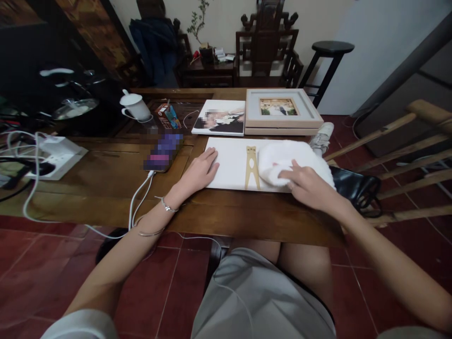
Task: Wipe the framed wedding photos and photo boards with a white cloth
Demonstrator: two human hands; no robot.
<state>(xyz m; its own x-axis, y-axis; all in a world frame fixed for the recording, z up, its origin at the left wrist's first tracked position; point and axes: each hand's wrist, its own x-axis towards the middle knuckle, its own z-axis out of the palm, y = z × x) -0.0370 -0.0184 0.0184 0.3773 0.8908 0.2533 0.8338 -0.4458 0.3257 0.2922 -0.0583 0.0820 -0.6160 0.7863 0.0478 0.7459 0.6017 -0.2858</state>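
A flat white panel [229,162] with a gold cat-shaped figure [252,165] on it lies along the front of the wooden table. At its left edge rests my left hand [203,167], fingers stretched out and touching the panel's surface and side. A fluffy white cloth [282,157] covers the panel's right part. My right hand [305,183] has that cloth bunched in its fingers, pressing it down on the panel. The panel's right end is hidden under the cloth and hand.
Behind the panel lie a photo print [222,117] and a boxed picture frame [282,113]. On the left are a phone [162,153] on a charging cable, a small carton [169,117], a lidded white cup [136,107] and a power strip [58,157]. A wooden chair [388,141] stands at right.
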